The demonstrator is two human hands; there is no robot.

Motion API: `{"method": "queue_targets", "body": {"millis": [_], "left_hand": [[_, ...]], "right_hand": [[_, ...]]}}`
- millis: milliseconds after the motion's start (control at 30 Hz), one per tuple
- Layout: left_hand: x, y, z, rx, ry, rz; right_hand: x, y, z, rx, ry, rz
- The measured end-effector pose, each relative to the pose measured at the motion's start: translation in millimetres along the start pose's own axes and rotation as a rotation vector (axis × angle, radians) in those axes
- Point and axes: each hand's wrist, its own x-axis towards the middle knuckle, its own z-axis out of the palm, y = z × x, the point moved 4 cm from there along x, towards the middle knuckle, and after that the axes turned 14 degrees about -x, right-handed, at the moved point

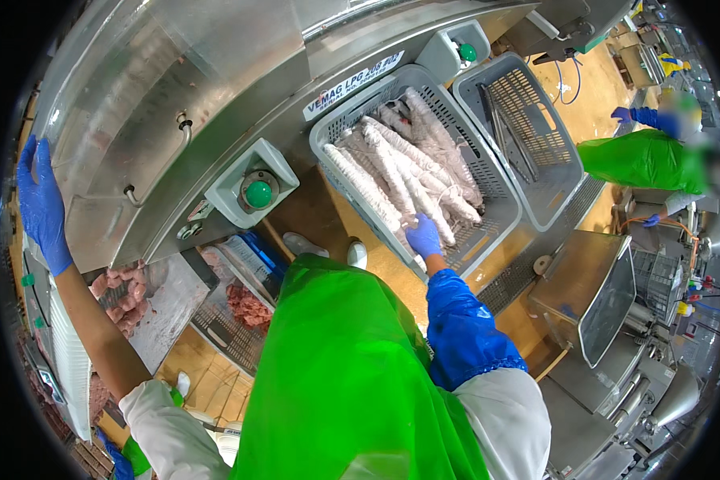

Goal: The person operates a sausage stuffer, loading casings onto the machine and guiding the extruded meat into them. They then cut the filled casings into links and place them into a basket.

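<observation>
My right hand [425,238], in a blue glove with a blue sleeve cover behind it, reaches into a grey perforated crate [494,240]. Its fingers curl at the near end of one of the casing sticks [388,164], which are long, whitish, wrinkled rolls. Several of these lie heaped lengthwise in the crate; the glove hides my fingertips. Far to the left, my left hand [42,204], also blue-gloved, lies open with fingers stretched against a large stainless steel machine [240,72]. Nothing is in it.
A second grey crate [548,120] holding dark long bars adjoins the first. Green push buttons [258,194] sit in housings along the machine. Meat pieces [120,296] lie on a metal surface below my left arm; ground meat [248,308] fills a bin. Another person in a green apron [640,160] stands right, beyond a metal bin [580,280].
</observation>
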Motion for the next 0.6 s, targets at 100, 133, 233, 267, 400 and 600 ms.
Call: {"method": "queue_targets", "body": {"millis": [100,133,233,267,400,600], "left_hand": [[-0.3,-5.5,-1.4,0.034,-0.005,0.029],[0.1,-4.2,-1.6,0.043,0.007,0.031],[-0.4,7.3,0.9,0.066,0.037,0.030],[-2.0,4.8,-0.2,0.061,0.027,0.018],[-6.9,7.1,-3.7,0.034,0.021,0.013],[-10.9,38.0,-2.0,0.046,0.048,0.033]], "right_hand": [[-12.9,3.7,20.7,0.302,-0.350,0.033],[-15.2,5.7,30.6,0.400,-0.453,0.028],[-0.5,3.6,21.1,0.457,-0.659,0.001],[-3.2,-1.4,14.9,0.453,-0.706,0.033],[7.4,-18.3,-1.8,0.400,-0.603,-0.090],[63.4,-78.0,0.6,0.234,-0.685,-0.050]]}}
